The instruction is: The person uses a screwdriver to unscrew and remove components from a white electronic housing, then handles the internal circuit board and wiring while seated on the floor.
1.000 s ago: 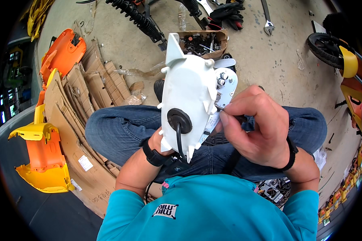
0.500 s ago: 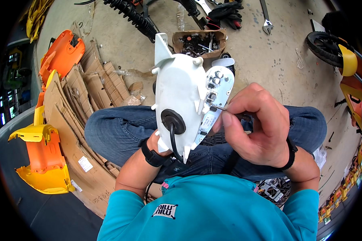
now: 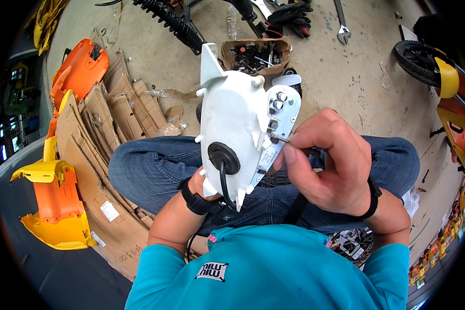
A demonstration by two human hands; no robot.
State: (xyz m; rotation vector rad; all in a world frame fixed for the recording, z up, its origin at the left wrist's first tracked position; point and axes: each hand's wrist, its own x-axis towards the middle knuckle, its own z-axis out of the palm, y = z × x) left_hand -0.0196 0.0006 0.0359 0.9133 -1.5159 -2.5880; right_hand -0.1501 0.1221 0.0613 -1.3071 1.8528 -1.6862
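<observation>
My left hand (image 3: 199, 185) grips a white plastic housing (image 3: 227, 108) from underneath, mostly hidden by it. A black grommet with a cable (image 3: 223, 157) sits on its lower part. Along the housing's right side is a white circuit board (image 3: 284, 101) with small components. My right hand (image 3: 328, 163) pinches a thin metal shaft (image 3: 281, 139), perhaps a screwdriver; its tip meets the board beside the housing's edge, and its handle is mostly hidden by my fingers.
Flattened cardboard (image 3: 119, 103) and orange and yellow panels (image 3: 57, 199) lie left. A carton of small parts (image 3: 256, 57), black frame parts (image 3: 175, 31), gloves (image 3: 289, 18) and an adjustable wrench (image 3: 343, 31) lie ahead. A wheel with yellow fender (image 3: 418, 64) stands right.
The housing shifted left and exposed more of the board in the first half second, then moved slightly back right. My right hand's pinch stays on the thin shaft.
</observation>
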